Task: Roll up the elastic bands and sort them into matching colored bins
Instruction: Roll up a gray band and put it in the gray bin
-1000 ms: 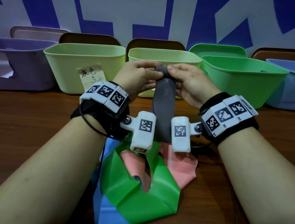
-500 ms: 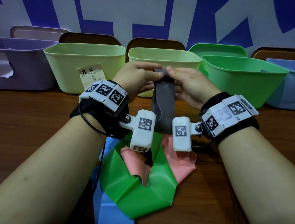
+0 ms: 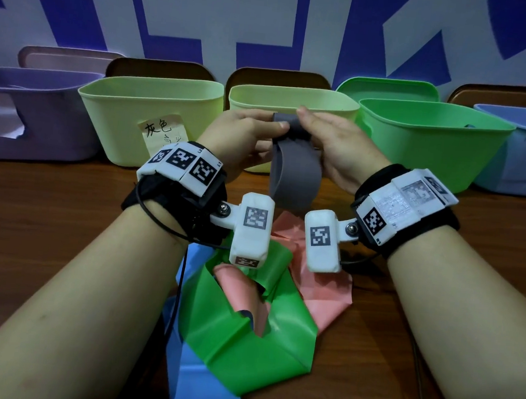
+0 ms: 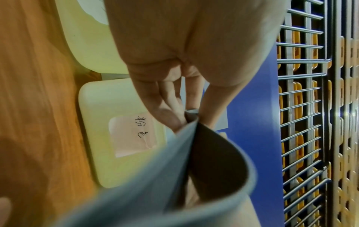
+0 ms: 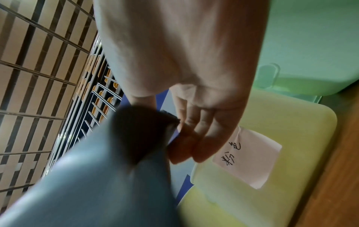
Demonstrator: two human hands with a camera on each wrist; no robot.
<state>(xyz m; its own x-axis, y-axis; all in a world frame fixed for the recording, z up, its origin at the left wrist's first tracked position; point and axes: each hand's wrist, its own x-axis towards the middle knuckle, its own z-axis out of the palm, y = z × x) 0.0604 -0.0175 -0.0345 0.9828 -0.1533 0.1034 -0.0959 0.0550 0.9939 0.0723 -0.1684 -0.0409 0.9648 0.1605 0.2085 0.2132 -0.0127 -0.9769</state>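
Both hands, left hand [image 3: 245,134] and right hand [image 3: 333,142], pinch the top of a grey band [image 3: 294,173] above the worktop [image 3: 47,212], letting its loop hang free for rolling; green, pink and blue bands [image 3: 243,331] wait below, bins behind.

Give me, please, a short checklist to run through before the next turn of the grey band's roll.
1. Both hands on the grey band: ok; left hand and right hand pinch its top.
2. Roll started: ok; a small coil shows at the top edge.
3. Roll even and tight: cannot tell.
4. Hanging tail free of the green band and pink band: ok; it hangs above them.
5. Labelled yellow-green bin within view: ok.
6. That bin empty: cannot tell.
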